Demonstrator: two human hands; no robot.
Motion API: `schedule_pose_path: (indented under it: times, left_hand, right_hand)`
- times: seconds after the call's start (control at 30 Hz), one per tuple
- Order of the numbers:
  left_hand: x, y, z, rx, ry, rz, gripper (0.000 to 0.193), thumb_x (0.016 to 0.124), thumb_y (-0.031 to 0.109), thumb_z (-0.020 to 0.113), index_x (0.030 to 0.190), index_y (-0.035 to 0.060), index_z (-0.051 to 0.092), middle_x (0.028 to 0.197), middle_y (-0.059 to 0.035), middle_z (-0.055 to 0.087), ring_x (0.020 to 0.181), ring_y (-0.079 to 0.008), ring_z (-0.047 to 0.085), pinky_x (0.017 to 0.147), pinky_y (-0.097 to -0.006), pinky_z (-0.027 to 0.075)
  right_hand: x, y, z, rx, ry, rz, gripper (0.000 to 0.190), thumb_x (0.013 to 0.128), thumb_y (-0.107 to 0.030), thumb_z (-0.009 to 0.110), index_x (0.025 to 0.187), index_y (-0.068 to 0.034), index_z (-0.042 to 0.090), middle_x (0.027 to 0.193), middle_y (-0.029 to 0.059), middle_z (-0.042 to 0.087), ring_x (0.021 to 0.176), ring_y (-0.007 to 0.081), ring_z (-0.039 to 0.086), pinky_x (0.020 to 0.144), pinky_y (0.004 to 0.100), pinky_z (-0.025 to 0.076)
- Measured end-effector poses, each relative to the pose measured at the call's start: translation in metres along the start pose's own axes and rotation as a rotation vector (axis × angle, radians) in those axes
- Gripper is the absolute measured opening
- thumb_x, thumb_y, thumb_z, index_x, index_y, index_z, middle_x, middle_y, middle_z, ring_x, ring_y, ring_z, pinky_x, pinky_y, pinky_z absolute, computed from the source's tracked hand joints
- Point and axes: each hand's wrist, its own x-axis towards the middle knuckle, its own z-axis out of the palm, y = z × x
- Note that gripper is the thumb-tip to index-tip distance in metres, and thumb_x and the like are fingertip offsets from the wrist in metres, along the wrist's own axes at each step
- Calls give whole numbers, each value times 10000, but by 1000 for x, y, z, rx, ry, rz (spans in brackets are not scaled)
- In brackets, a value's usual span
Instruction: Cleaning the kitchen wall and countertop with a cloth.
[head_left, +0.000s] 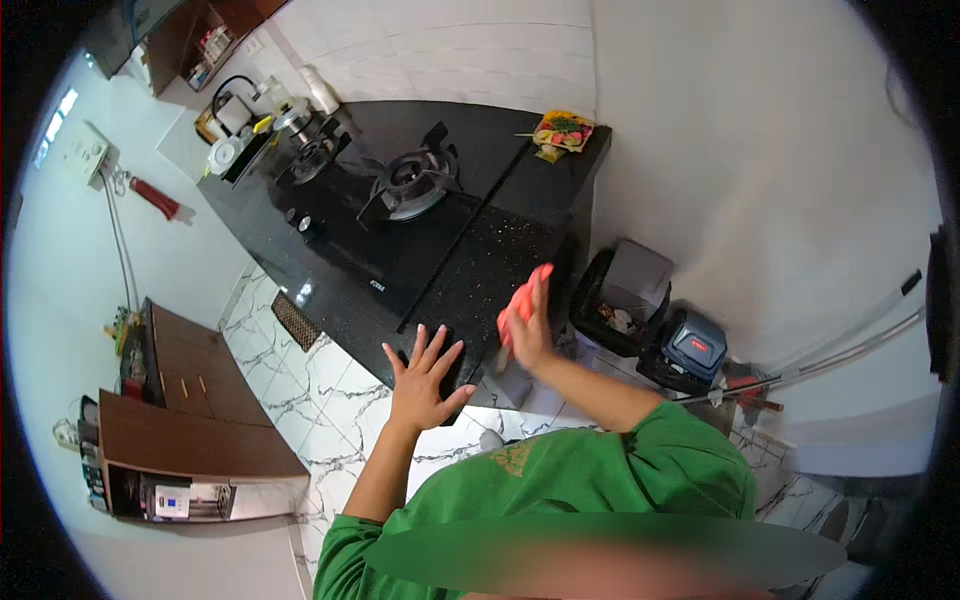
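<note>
My left hand (427, 386) is spread, palm down, at the front edge of the black stone countertop (480, 281), with nothing held in it. Over the counter's right edge, my right hand (531, 334) has a bright coral-pink cloth (519, 306) under its fingers. Pale crumbs (514, 232) lie scattered on the dark surface beyond the cloth. To the left of the crumbs sits a black gas hob (352, 247) with a large burner (412, 180). Whether the cloth touches the counter is hard to tell.
Below the counter's right side stand an open black bin (615, 330) with waste inside and a lidded bin (686, 345). A tray of flowers (562, 133) rests at the back right corner. Kettle-like metalware (296, 124) crowds the far burner. Brown cabinets (195, 420) line the left.
</note>
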Motion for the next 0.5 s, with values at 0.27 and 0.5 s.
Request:
schedule_pose_path:
  times: [0.27,0.5]
  left_hand:
    - [13,4,-8,-1,-127,-13,734,638,442,615,1297,203,399,1402,-70,280,1317,-278,189,1020,-585,32]
    - [11,2,-8,10,-139,-32,710,651,470,596,1292,230,407,1402,-57,283,1311,-269,212,1018,-583,45]
  right_hand:
    - [209,79,-107,-268,256,139,651,861,-327,490,1337,22,215,1373,225,256,1282,333,241,1037,342,209]
    - [89,75,-42,-103,172,-128,605,878,-225,465,1358,3,175,1427,186,126,1322,274,153,1054,345,171]
